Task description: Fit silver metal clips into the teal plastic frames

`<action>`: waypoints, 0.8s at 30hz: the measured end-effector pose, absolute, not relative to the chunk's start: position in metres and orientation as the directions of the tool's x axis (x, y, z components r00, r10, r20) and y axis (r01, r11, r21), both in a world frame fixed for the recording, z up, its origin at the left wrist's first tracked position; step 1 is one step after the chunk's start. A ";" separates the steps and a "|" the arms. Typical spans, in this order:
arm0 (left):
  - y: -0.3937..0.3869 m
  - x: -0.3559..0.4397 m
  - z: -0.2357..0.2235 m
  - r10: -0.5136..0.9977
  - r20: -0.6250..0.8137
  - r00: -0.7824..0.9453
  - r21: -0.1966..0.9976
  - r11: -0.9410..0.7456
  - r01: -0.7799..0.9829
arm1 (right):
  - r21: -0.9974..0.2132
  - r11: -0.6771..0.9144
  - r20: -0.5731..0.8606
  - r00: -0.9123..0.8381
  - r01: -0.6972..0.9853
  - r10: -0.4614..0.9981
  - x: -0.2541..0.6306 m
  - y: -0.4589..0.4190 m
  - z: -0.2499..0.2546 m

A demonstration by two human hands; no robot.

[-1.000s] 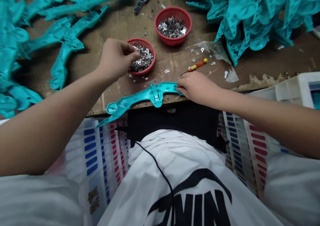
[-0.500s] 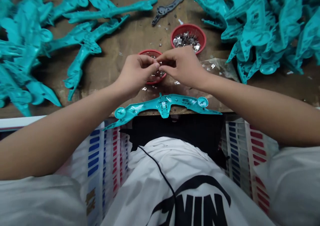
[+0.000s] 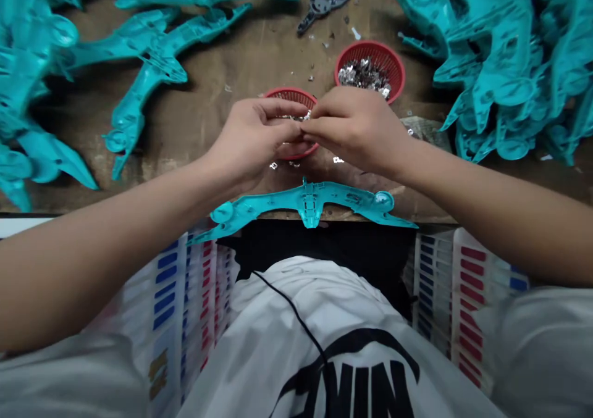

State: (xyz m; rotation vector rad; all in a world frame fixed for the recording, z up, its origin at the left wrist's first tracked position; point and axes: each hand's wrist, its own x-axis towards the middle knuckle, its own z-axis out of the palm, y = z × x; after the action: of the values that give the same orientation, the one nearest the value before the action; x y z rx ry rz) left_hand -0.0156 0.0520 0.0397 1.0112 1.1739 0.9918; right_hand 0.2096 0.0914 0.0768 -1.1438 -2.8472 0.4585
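Observation:
My left hand (image 3: 266, 128) and my right hand (image 3: 356, 128) meet fingertip to fingertip over the nearer red basket (image 3: 290, 91), which holds small shiny metal clips. Both hands are pinched; whatever lies between the fingertips is too small and hidden to make out. Below them, along the table's front edge, lies a teal plastic part (image 3: 310, 205), wing-shaped with a round disc near each end. Neither hand touches it. Behind my right hand stands a second red basket (image 3: 398, 66), with more metal clips (image 3: 365, 75) inside.
Teal plastic parts are heaped at the left (image 3: 41, 84) and at the right (image 3: 504, 66). A dark grey part (image 3: 324, 4) lies at the back. Loose metal clips (image 3: 338, 159) are scattered on the wooden table (image 3: 213, 121). White plastic crates (image 3: 171, 307) stand below the table edge.
The view has shifted slightly, so the table items sit a little differently in the picture. My fingers have changed their pinch slightly; the hands remain together over the nearer basket.

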 end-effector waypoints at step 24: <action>0.037 -0.010 -0.046 0.376 -0.021 0.927 0.678 -0.676 0.289 | -0.661 0.532 -0.129 -0.778 0.530 0.615 0.305 0.020 0.014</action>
State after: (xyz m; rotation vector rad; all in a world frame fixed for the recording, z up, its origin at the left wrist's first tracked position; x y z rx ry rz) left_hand -0.0097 0.0374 -0.0459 2.3555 0.4690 0.1555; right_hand 0.3051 0.0203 0.0143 -0.9922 -2.6433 1.0777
